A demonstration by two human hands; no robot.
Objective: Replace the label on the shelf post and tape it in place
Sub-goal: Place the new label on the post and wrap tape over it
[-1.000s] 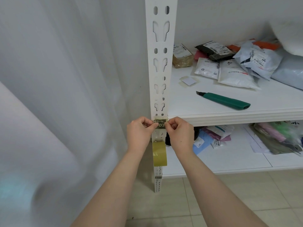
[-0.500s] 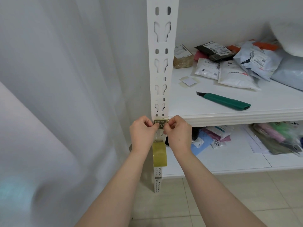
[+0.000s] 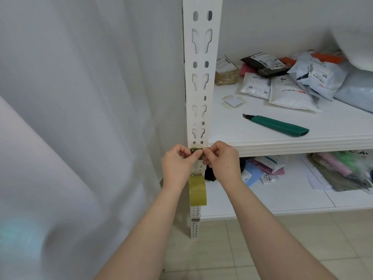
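- Standing at the right of the view, the white shelf (image 3: 282, 147) is carrying a heap of parcels (image 3: 286, 91) on its upper board. A pale curtain (image 3: 80, 98) is hanging at the left.
- The shelf post (image 3: 198, 81) is rising upright at the shelf's front left corner, and both forearms are reaching toward it.
- The left grip (image 3: 177, 164) and right grip (image 3: 222, 160) are meeting on the post at the level of the upper board. Both are clenched, each pinching one side of the label with its thumb on the face.
- A green utility knife (image 3: 279, 125) is lying on the upper board, well apart from both grips.
- A tape roll (image 3: 197, 190) is hanging against the post just below the grips, apparently by its own strip.
- The label (image 3: 195, 151), dark green and olive-tinted as if under tape, is sitting flat on the post face between the two thumbs.
- Change: over the last second the thumbs have been closing inward across the label face. This is judged to be smoothing-down, so the label is seated and the taping is nearing completion. The roll is not yet cut free.
- Writing: the digits "03", readable a second ago, are now being covered by the thumbs. Only a small round mark is showing at the label's upper left.
- The parcels are bearing barcoded shipping slips, too small to read.
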